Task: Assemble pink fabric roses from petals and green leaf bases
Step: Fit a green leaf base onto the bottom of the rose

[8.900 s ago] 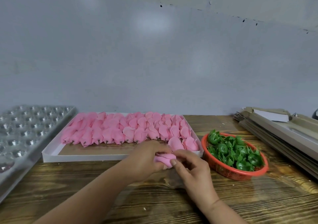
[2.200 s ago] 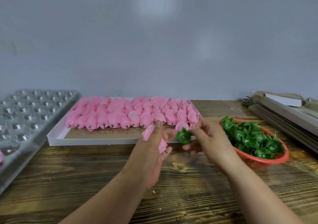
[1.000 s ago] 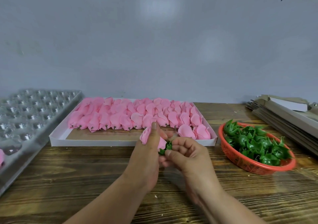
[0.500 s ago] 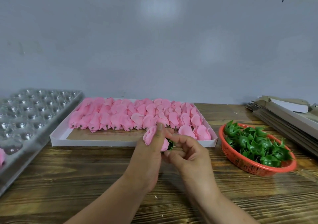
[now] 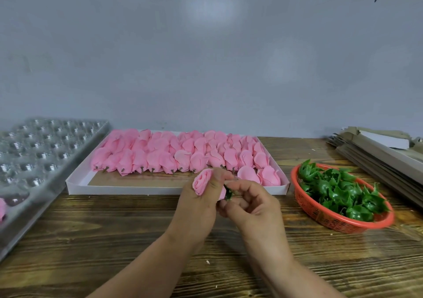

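While the left hand (image 5: 196,208) grips a pink rose (image 5: 202,181) with its fingers curled round the bloom, the right hand (image 5: 251,204) pinches a green leaf base (image 5: 228,192) against the right end of that rose, fingers bent around it. Both hands are raised above the wooden table (image 5: 114,240), just near of the white tray (image 5: 75,186), with the spiral face of the rose turned up and to the left. The leaf base is mostly hidden between the two hands; whether it is fully seated on the rose cannot be told. The tray lies at centre, far of the hands, and holds rows of pink buds (image 5: 178,153) packed side by side, short dark stems pointing toward the near edge; a strip of bare brown lining shows along the near side. Two looser buds lie at the tray's near right corner. To the right of the tray, close beside it, stands a red basket (image 5: 332,223) heaped with green leaf bases (image 5: 338,190). At far right lies a stack of flat cardboard (image 5: 377,153). At left, a clear plastic blister tray (image 5: 45,151) with rows of round cells runs along the table edge; something pink (image 5: 2,208) sits at its near end, cut off by the frame. A grey wall (image 5: 206,57) stands behind.
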The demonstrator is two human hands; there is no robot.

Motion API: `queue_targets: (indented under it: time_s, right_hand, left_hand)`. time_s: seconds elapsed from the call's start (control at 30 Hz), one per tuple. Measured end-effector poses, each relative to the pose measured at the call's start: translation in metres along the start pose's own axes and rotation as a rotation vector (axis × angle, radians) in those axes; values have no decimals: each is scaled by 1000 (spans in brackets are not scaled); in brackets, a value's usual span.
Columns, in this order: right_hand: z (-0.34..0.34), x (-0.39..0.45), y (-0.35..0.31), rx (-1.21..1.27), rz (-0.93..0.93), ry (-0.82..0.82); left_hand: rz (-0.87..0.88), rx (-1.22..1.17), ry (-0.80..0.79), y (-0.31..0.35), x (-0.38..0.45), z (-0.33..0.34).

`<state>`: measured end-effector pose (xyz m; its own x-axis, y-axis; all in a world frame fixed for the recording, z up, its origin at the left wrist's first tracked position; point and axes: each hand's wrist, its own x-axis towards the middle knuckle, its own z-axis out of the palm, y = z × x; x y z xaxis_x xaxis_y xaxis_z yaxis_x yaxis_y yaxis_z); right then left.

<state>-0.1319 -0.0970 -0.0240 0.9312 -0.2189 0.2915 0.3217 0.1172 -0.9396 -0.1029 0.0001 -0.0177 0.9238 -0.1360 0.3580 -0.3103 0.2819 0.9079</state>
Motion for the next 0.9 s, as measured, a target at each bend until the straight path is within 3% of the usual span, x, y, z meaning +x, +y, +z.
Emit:
queue_targets:
  time_s: [0.17,0.37,0.57,0.7,0.9]
  right_hand:
    - [0,2,2,-8,29,-155]
    - [0,-2,1,-180,-106,-129]
    - [1,-4,3,-413,-254,-85]
    - [3,-4,2,-384,-209,-83]
    - [-5,5,-4,-141,-56,-149]
  left_hand:
    - [-177,-139,13,-3,-2,2]
    - [-285,-353,148,-7,-1,6]
    - [-351,-562,164,-6,-3,10]
    - [-366,-556,114,-8,-3,8]
    - [-373,-520,-127,-8,4,-2]
